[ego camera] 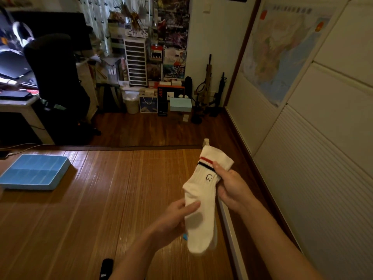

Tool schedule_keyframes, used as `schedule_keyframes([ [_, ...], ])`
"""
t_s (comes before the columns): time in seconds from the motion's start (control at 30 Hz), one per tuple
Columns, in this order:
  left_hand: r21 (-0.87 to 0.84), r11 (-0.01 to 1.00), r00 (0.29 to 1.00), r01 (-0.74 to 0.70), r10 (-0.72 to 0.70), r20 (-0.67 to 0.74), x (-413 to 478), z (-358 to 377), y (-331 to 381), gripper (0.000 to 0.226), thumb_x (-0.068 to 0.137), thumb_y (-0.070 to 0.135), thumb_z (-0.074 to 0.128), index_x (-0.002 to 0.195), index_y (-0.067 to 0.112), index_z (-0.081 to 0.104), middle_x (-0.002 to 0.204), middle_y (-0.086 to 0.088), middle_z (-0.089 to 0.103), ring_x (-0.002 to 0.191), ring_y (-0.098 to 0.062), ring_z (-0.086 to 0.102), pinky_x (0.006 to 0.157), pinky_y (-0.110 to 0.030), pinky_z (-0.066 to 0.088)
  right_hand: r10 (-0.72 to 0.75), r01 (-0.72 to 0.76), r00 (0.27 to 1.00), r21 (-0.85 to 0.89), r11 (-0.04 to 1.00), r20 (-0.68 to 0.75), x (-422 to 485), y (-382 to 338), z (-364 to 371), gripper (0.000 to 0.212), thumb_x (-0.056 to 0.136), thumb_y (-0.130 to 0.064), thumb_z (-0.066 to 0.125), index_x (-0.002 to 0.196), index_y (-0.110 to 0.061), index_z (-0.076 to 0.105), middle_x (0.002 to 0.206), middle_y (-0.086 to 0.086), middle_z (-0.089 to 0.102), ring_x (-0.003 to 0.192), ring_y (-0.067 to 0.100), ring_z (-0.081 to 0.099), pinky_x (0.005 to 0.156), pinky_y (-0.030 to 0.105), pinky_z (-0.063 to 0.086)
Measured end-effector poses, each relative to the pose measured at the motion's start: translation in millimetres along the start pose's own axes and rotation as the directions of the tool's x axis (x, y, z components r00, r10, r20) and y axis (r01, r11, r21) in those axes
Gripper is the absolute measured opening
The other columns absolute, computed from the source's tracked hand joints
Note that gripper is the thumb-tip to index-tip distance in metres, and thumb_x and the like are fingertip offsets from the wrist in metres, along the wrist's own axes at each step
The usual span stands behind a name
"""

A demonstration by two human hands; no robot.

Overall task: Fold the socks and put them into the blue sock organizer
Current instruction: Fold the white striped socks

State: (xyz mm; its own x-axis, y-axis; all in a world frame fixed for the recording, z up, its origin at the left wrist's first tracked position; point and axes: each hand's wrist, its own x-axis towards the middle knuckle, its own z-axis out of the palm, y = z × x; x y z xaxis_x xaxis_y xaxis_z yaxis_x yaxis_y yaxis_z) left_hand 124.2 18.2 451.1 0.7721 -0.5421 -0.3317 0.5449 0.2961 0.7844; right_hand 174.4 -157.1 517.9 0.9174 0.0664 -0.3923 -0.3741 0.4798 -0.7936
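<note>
Bamboo mat [96, 199] on a low surface in a cluttered bedroom, with a white sock [201, 190] held up over its right side by two bare hands.

Right hand [232, 188] pinches the sock's cuff end just below the red and dark stripes, thumb on the front and fingers curled behind. Left hand [173, 217] grips the foot part lower down, thumb lying across the front of the fabric, and the toe hangs free beneath it. Whether a second sock lies behind the first cannot be told. The blue sock organizer [34, 171] sits flat on the mat at the far left, well apart from the hands, its compartments facing up. A black office chair [54, 77] stands beyond it, and a map [282, 57] hangs on the right wall.
</note>
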Motion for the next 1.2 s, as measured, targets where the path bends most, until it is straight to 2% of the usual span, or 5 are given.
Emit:
schedule_keyframes([
  [0.23,-0.141,0.984,0.993,0.111,-0.114,-0.012,-3,6,-9,0.04,0.1,0.025,0.06,0.133,0.002,0.063,0.127,-0.019,0.071,0.108,-0.028,0.073,0.081,-0.034,0.059,-0.129,0.091,0.986,-0.31,0.946,-0.105,11,-4,-19,0.015,0.097,-0.017,0.064,0.11,-0.01,0.067,0.098,0.01,0.077,0.091,0.024,0.075,0.079,0.038,0.062],
  [0.6,-0.172,0.981,0.984,0.087,-0.111,-0.137,7,0,-15,0.033,0.099,0.017,0.063,0.129,0.004,0.067,0.125,-0.021,0.071,0.115,-0.036,0.069,0.093,-0.044,0.059,-0.123,0.51,0.836,-0.675,0.533,0.534,-26,30,-43,0.039,0.089,-0.034,0.072,0.128,-0.034,0.069,0.147,-0.016,0.055,0.143,0.003,0.041,0.114,0.028,0.04],
  [1.0,-0.426,0.901,0.996,0.078,-0.09,-0.008,7,-5,-14,0.049,0.107,0.042,0.049,0.139,0.007,0.062,0.14,-0.026,0.061,0.12,-0.039,0.066,0.095,-0.047,0.058,-0.012,0.652,0.755,-0.749,0.117,0.656,-24,51,-51,0.05,0.091,-0.026,0.068,0.132,-0.052,0.058,0.16,-0.03,0.026,0.153,-0.002,0.005,0.124,0.038,0.002],
  [1.1,-0.23,0.971,0.994,0.067,-0.084,-0.066,5,-8,-14,0.042,0.103,0.034,0.06,0.139,0.013,0.062,0.136,-0.022,0.065,0.126,-0.041,0.063,0.098,-0.046,0.057,0.121,0.561,0.781,-0.773,0.297,0.613,-26,42,-50,0.045,0.092,-0.023,0.056,0.13,-0.046,0.064,0.159,-0.033,0.027,0.152,-0.007,0.003,0.12,0.03,0.0],
  [1.2,-0.202,0.979,0.987,0.02,-0.051,-0.151,2,-14,-18,0.043,0.097,0.018,0.065,0.139,0.011,0.059,0.127,-0.022,0.07,0.111,-0.037,0.071,0.082,-0.042,0.061,-0.089,0.358,0.907,-0.645,0.675,0.411,-25,34,-45,0.039,0.092,-0.017,0.046,0.115,-0.033,0.073,0.142,-0.019,0.057,0.142,0.006,0.042,0.107,0.023,0.044],
])
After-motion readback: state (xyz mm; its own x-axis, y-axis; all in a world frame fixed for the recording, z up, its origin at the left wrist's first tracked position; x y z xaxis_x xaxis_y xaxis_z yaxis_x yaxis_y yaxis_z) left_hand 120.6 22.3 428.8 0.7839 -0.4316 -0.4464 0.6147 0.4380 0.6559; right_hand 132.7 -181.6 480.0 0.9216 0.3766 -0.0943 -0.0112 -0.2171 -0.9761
